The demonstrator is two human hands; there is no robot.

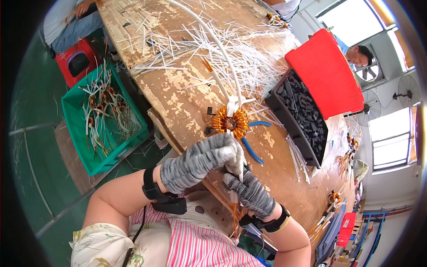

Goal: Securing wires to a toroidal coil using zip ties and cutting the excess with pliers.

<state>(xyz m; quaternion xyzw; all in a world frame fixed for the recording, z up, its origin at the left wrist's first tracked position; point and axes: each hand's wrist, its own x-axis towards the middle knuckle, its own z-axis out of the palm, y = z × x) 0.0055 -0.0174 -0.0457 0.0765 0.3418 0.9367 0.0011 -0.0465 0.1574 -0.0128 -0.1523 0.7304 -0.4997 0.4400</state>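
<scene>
A toroidal coil [230, 122] wound with copper-coloured wire lies on the worn wooden table just beyond my hands. Long white-sleeved leads rise from its far side. More white sleeving runs from its near side into my hands, and orange wire ends [235, 218] hang below them. In a grey knitted glove, my left hand [202, 155] is closed around this white-sleeved lead. My right hand [251, 191], gloved alike, pinches the lead just below, close to the left fingers. Both fingertips are partly hidden. Blue-handled pliers [252, 150] lie right of the coil.
Loose white sleeving pieces [191, 46] litter the far table. To the right stands a black bin [272, 100] of small black blocks, with a red bin [327, 73] behind it. A green crate [73, 113] of coils sits at left. Other people sit or stand around the table.
</scene>
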